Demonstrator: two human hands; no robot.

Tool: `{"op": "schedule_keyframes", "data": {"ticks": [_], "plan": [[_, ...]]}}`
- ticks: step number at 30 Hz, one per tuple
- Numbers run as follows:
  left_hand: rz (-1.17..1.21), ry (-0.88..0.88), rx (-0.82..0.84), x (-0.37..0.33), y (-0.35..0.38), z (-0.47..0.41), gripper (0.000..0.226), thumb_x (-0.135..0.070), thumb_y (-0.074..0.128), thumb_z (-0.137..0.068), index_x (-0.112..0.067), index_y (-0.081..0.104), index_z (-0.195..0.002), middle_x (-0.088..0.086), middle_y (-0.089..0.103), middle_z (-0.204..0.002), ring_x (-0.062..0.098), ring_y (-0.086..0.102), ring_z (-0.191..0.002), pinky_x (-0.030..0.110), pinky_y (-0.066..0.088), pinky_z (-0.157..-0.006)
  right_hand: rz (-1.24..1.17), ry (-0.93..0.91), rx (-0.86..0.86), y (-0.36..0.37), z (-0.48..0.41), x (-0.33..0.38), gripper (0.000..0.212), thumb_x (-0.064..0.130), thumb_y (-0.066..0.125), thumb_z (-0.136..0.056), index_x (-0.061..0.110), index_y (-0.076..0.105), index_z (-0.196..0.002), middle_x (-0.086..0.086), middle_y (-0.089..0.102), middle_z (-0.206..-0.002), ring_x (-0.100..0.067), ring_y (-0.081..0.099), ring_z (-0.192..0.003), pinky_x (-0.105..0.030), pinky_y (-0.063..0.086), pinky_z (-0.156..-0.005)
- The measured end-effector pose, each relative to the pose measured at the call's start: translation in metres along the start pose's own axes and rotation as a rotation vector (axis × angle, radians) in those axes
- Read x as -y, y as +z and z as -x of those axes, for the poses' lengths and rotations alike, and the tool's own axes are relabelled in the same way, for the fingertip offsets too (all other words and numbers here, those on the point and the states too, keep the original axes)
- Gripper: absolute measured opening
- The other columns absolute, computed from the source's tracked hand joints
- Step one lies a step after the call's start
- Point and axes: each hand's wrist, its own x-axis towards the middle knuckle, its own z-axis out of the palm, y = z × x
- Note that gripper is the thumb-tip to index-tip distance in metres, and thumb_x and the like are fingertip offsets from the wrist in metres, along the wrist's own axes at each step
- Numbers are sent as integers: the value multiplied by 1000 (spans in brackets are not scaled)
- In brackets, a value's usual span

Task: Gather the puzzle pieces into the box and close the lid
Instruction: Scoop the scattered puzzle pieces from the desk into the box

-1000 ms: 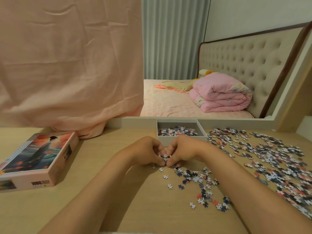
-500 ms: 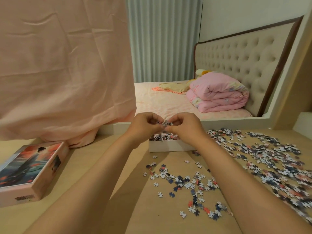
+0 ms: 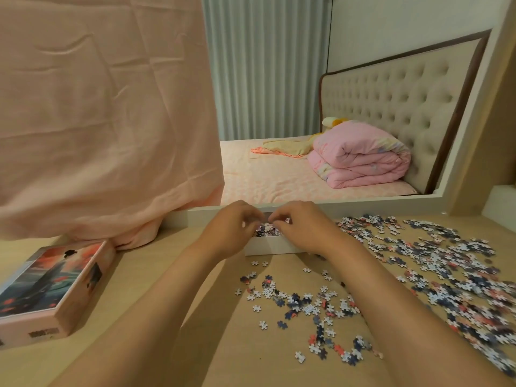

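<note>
The small white box (image 3: 268, 246) stands at the back of the wooden desk, with several puzzle pieces (image 3: 266, 229) inside it. My left hand (image 3: 231, 233) and my right hand (image 3: 303, 230) hover side by side over the box, fingers curled downward and fingertips slightly apart, with no piece visible between them. The hands hide most of the box's inside. A loose scatter of pieces (image 3: 307, 303) lies in front of the box, and a much larger spread (image 3: 446, 261) covers the desk to the right. The picture-printed lid (image 3: 53, 286) lies at the left.
A pink cloth (image 3: 106, 121) hangs over the back left and bunches on the wooden desk (image 3: 173, 275) near the lid. Behind the box is a white-framed mirror ledge (image 3: 363, 203) reflecting a bed. A white block (image 3: 499, 202) stands at the far right.
Both hands lifted a clump of pieces off the desk, carried it up and forward over the box, then lowered and parted their fingertips. The clump is no longer seen between them.
</note>
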Motion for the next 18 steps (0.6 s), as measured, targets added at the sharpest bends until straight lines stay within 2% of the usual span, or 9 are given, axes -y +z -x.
{"op": "schedule_keyframes", "data": {"ticks": [3,5,7,9,10,11,12,14,18], "plan": [[11,-28,27,7,-12,28,9,-31,67,-87,-29,60,-92,-13,63,-90,4,59,-79,24,47,-69,-3,-67,225,1,6,22,21,25,60,-96,29,76,-110,19,66,-90,4,58,-79,-24,45,-75],[-42,-118,175,9,-21,46,19,-46,67,-85,-30,60,-93,-14,62,-91,5,60,-81,23,49,-69,71,-94,384,9,10,32,24,24,60,-96,31,73,-115,12,71,-106,-3,64,-90,-28,52,-84],[-158,-193,361,11,-25,62,41,-60,63,-83,-30,61,-112,-13,58,-110,10,58,-100,27,48,-84,173,-118,457,20,13,36,26,20,56,-97,30,71,-116,7,70,-116,-11,64,-101,-34,50,-93],[-249,-238,530,10,-25,77,77,-74,55,-78,-29,45,-140,-8,41,-139,15,40,-129,37,37,-107,266,-115,501,29,17,35,25,13,52,-96,32,65,-86,8,66,-91,-16,58,-86,-35,47,-81],[-256,-246,589,8,-24,84,89,-79,51,-78,-29,32,-149,-7,28,-151,15,27,-140,40,29,-114,292,-101,503,31,20,34,30,11,51,-96,33,59,-76,12,56,-78,-15,53,-78,-33,44,-75],[-239,-242,628,5,-21,89,97,-81,49,-78,-28,21,-154,-11,15,-158,15,16,-146,40,22,-119,304,-88,507,31,24,33,32,8,51,-95,33,61,-78,14,51,-74,-14,51,-75,-31,42,-72],[-219,-233,656,1,-17,93,103,-82,49,-77,-28,11,-156,-14,4,-162,12,7,-149,39,16,-121,304,-87,508,29,30,31,31,7,51,-94,32,68,-91,17,54,-77,-12,53,-76,-29,43,-72],[-207,-200,690,-9,-9,98,111,-84,49,-75,-29,-3,-157,-15,-9,-163,9,-7,-150,39,7,-122,276,-72,521,15,42,28,34,11,53,-96,31,72,-114,18,68,-93,-5,60,-81,-23,47,-76],[-201,-129,735,-31,8,96,117,-85,50,-73,-31,-13,-154,-14,-20,-161,9,-19,-148,39,0,-122,189,14,425,-21,59,11,31,15,56,-96,30,73,-116,15,71,-115,-1,64,-102,-27,51,-96]]}}
